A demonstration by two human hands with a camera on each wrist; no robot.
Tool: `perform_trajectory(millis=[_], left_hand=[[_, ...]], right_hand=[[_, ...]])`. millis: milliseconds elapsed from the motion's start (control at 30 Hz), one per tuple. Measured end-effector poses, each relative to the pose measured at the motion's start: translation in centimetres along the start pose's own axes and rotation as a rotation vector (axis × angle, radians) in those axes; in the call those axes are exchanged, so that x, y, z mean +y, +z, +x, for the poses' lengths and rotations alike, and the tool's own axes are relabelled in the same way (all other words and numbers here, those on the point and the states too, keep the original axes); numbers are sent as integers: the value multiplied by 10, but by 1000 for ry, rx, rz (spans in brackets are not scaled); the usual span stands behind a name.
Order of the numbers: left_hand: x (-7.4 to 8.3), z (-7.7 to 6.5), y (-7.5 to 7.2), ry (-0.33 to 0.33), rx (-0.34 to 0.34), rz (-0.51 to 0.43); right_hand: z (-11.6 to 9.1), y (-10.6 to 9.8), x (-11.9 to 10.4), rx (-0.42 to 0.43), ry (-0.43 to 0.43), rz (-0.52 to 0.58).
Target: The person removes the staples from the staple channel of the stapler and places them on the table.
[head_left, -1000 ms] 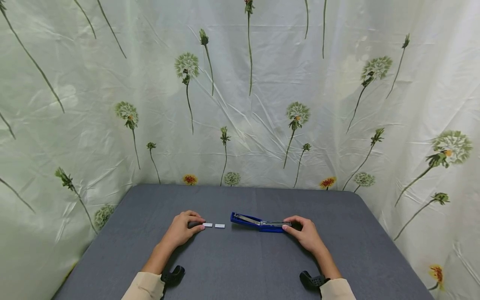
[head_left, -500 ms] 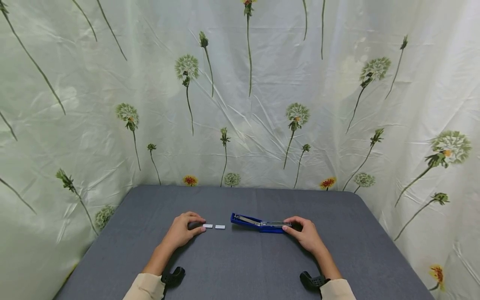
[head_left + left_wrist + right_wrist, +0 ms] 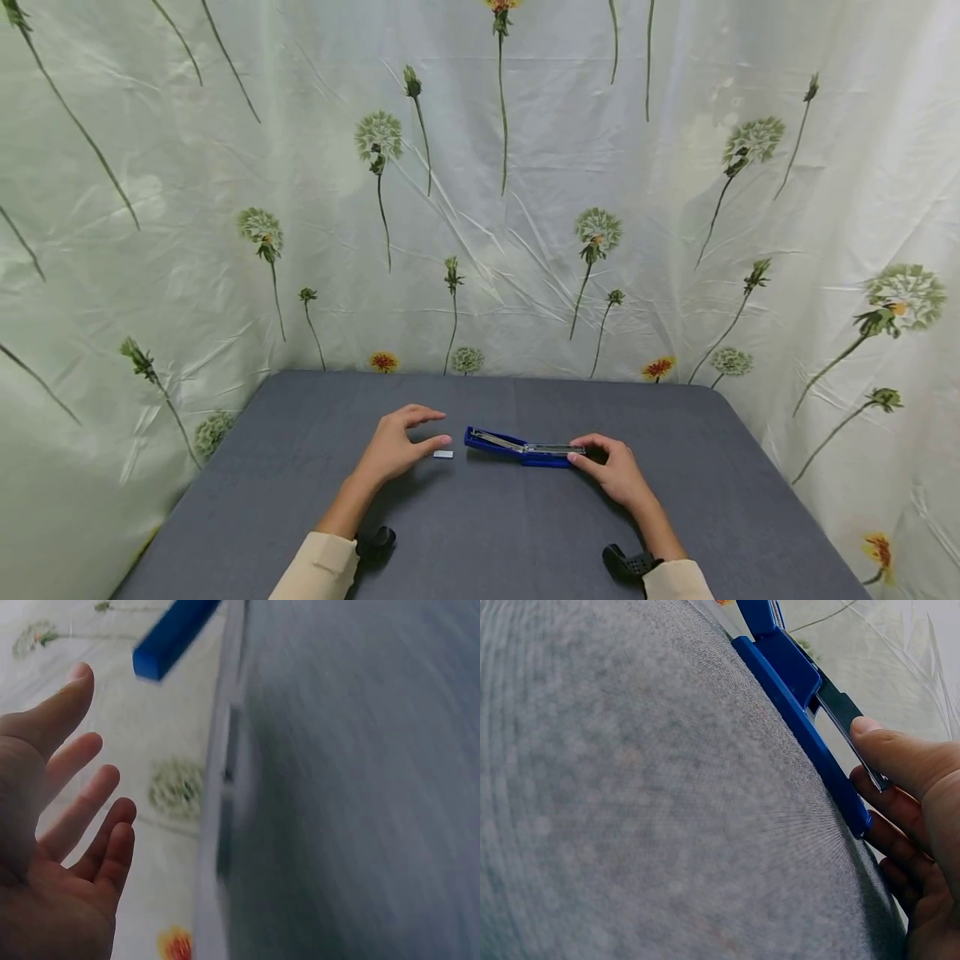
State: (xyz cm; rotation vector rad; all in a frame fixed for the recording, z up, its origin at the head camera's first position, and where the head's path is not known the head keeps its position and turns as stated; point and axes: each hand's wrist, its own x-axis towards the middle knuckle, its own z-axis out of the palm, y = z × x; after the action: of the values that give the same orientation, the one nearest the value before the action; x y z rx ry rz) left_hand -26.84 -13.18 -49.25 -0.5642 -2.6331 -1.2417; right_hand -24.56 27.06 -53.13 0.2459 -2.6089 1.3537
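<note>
A blue stapler [image 3: 550, 458] lies folded wide open on the table, its metal rail and inner track showing. My right hand [image 3: 618, 472] pinches the stapler's right end; in the right wrist view the thumb and a finger close on the dark metal rail [image 3: 841, 712] above the blue base [image 3: 802, 735]. My left hand [image 3: 395, 442] is raised over the table, thumb and fingers spread, holding nothing. Below its thumb lies a small pale staple strip [image 3: 444, 455]. The left wrist view shows two such strips end to end, the nearer strip [image 3: 225, 836] hidden by the hand in the head view.
A dark grey cloth covers the table [image 3: 495, 533]. Behind it hangs a pale curtain [image 3: 517, 275] printed with dandelions. Both wrists carry black straps with mounts.
My left hand has lifted off the left staple strip and moved right and up, its fingers spreading apart. The right hand and the stapler stay in place.
</note>
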Motion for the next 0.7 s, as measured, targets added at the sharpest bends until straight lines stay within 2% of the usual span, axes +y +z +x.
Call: perform_trajectory(millis=[267, 533, 700], left_hand=[[32, 23, 22, 55, -33, -37], [61, 40, 43, 170, -78, -38], [76, 49, 57, 188, -103, -34]], right_hand=[[-1, 4, 2, 1, 5, 1], [0, 3, 1, -12, 44, 12], [0, 2, -1, -16, 43, 22]])
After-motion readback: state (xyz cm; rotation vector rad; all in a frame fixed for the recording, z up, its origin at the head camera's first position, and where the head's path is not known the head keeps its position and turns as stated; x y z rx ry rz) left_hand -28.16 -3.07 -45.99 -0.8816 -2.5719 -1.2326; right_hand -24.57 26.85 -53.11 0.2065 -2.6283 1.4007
